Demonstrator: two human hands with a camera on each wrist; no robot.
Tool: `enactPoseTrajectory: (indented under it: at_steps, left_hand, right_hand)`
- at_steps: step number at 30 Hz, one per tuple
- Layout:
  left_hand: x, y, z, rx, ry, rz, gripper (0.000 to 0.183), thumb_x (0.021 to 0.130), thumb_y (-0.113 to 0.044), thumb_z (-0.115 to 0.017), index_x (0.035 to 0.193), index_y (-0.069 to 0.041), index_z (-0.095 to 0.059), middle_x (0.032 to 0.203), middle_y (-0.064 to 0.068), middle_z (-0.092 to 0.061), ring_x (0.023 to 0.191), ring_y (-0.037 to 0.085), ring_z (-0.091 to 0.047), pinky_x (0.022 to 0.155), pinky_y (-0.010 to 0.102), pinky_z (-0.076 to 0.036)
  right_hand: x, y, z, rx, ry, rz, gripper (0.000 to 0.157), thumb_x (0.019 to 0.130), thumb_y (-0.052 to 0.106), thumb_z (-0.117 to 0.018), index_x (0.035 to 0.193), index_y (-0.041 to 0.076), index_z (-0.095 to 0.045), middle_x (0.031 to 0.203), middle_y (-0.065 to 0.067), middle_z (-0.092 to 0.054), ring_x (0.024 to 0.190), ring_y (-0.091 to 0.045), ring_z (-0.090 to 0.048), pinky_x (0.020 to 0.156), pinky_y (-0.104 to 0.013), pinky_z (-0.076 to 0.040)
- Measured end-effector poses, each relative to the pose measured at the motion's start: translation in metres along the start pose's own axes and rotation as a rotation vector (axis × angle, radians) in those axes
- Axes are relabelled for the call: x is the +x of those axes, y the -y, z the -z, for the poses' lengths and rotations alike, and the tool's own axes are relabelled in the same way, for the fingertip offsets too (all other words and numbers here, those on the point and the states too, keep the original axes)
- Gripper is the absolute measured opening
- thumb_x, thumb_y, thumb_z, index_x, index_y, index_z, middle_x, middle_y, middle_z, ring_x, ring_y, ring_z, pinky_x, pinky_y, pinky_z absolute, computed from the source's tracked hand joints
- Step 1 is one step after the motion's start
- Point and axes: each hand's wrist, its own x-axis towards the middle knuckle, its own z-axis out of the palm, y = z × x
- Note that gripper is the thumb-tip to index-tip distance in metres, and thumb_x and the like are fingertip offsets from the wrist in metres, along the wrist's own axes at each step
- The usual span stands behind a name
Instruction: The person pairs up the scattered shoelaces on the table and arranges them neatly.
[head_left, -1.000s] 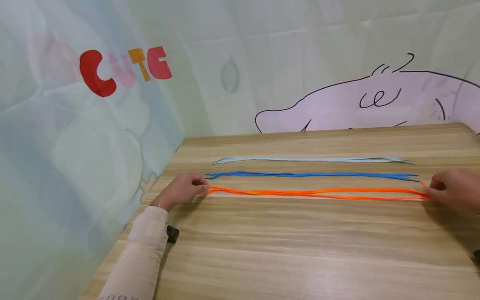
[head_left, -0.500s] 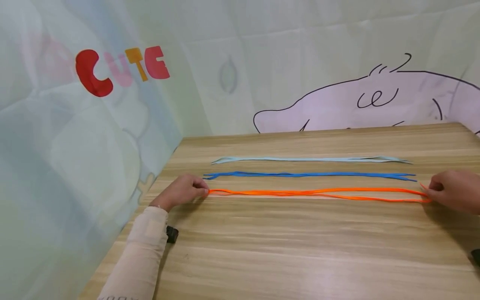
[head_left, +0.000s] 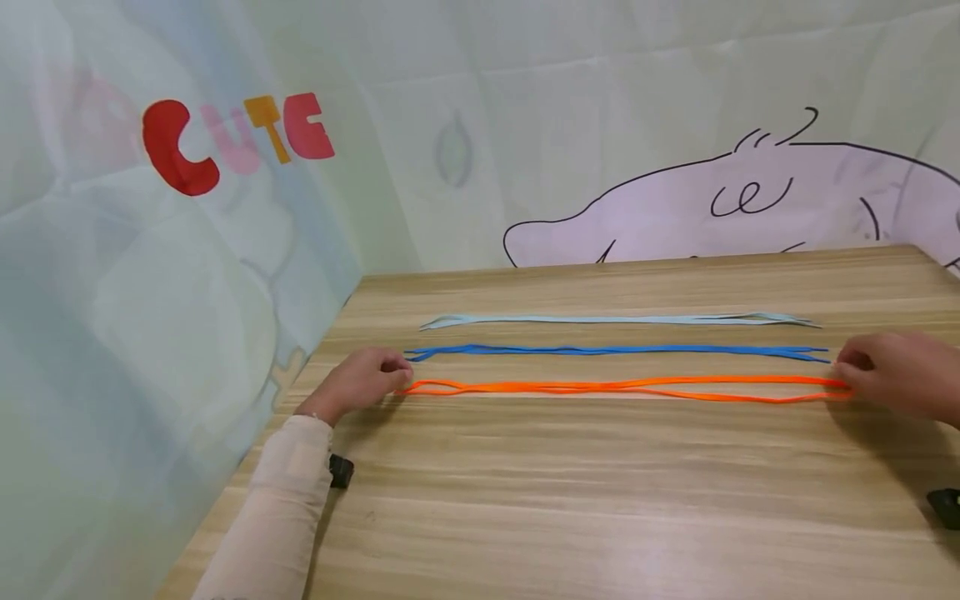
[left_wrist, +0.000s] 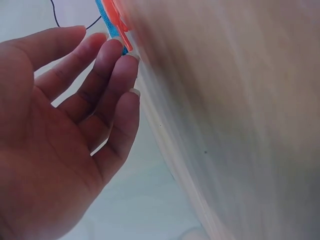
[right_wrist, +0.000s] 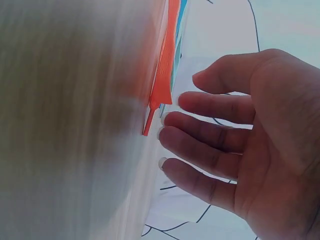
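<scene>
An orange shoelace (head_left: 555,387) lies doubled in a long line across the wooden table. At its left end is my left hand (head_left: 363,383), and in the left wrist view the thumb stands apart from the loosely bent fingers, with the orange lace tip (left_wrist: 125,37) beyond the fingertips. My right hand (head_left: 900,379) hovers by the other end. The right wrist view has its thumb and fingers spread, the lace's orange end (right_wrist: 164,85) beside them and not pinched. Farther back lie a blue shoelace (head_left: 570,350) and a pale blue shoelace (head_left: 585,319), roughly parallel.
The wooden table (head_left: 570,492) meets a printed cloth backdrop (head_left: 555,150) at its rear edge. Another stretch of cloth with the letters CUTE (head_left: 180,150) borders the left edge. Black wrist devices (head_left: 341,472) sit under both wrists.
Both hands have let go of the orange shoelace's ends. Its strands now lie closer together at the right, with the left end visible beside the left fingertips. The view has shifted slightly.
</scene>
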Motion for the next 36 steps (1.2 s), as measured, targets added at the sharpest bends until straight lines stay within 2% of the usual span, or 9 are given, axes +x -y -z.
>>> enactPoseTrajectory:
  at_steps: [4, 8, 15, 21, 31, 36]
  left_hand:
    - [0.0, -0.002, 0.0, 0.01, -0.01, 0.023, 0.023, 0.099, -0.025, -0.058, 0.108, -0.01, -0.072, 0.098, 0.002, -0.068, 0.085, 0.021, -0.058, 0.074, 0.036, -0.047]
    - [0.0, -0.005, 0.0, 0.019, -0.011, 0.015, 0.026, 0.1, -0.026, -0.057, 0.112, -0.009, -0.072, 0.102, 0.003, -0.069, 0.086, 0.021, -0.058, 0.077, 0.038, -0.048]
    - [0.005, -0.01, 0.0, 0.017, -0.001, -0.021, 0.027, 0.101, -0.025, -0.056, 0.113, -0.007, -0.072, 0.098, 0.002, -0.068, 0.084, 0.019, -0.057, 0.078, 0.039, -0.048]
    - [0.006, -0.012, 0.0, 0.009, 0.004, -0.036, 0.027, 0.101, -0.025, -0.055, 0.113, -0.006, -0.071, 0.097, 0.002, -0.068, 0.084, 0.02, -0.058, 0.08, 0.04, -0.049]
    - [0.009, -0.015, -0.001, 0.015, 0.001, -0.023, 0.027, 0.101, -0.027, -0.056, 0.113, -0.008, -0.071, 0.102, 0.003, -0.067, 0.089, 0.021, -0.058, 0.084, 0.042, -0.049]
    - [0.009, -0.018, -0.004, -0.025, -0.003, -0.05, 0.027, 0.103, -0.027, -0.057, 0.113, -0.006, -0.071, 0.101, 0.004, -0.068, 0.088, 0.022, -0.058, 0.083, 0.041, -0.049]
  right_hand:
    - [0.002, 0.004, 0.0, -0.003, -0.031, 0.032, 0.012, 0.089, 0.01, -0.065, 0.086, -0.001, -0.069, 0.074, 0.003, -0.061, 0.066, -0.015, -0.051, 0.064, -0.039, -0.047]
    - [0.005, 0.008, 0.001, -0.003, -0.037, 0.057, 0.009, 0.089, 0.01, -0.066, 0.087, 0.002, -0.069, 0.075, 0.004, -0.06, 0.068, -0.014, -0.051, 0.064, -0.037, -0.046]
    - [0.011, 0.019, 0.004, 0.017, 0.017, 0.025, 0.014, 0.091, 0.013, -0.065, 0.091, -0.001, -0.069, 0.076, 0.003, -0.06, 0.069, -0.018, -0.052, 0.064, -0.038, -0.046]
    - [0.016, 0.029, 0.004, 0.036, 0.023, 0.026, 0.017, 0.092, 0.013, -0.063, 0.094, -0.002, -0.069, 0.08, 0.001, -0.062, 0.07, -0.018, -0.054, 0.066, -0.042, -0.049]
    - [0.023, 0.047, 0.001, 0.045, -0.016, 0.097, 0.01, 0.09, 0.011, -0.061, 0.087, 0.008, -0.07, 0.075, 0.006, -0.059, 0.068, -0.014, -0.051, 0.063, -0.035, -0.045]
    - [0.026, 0.055, -0.003, 0.039, -0.076, 0.128, 0.009, 0.089, 0.009, -0.061, 0.084, 0.012, -0.069, 0.073, 0.008, -0.055, 0.068, -0.013, -0.049, 0.062, -0.034, -0.042]
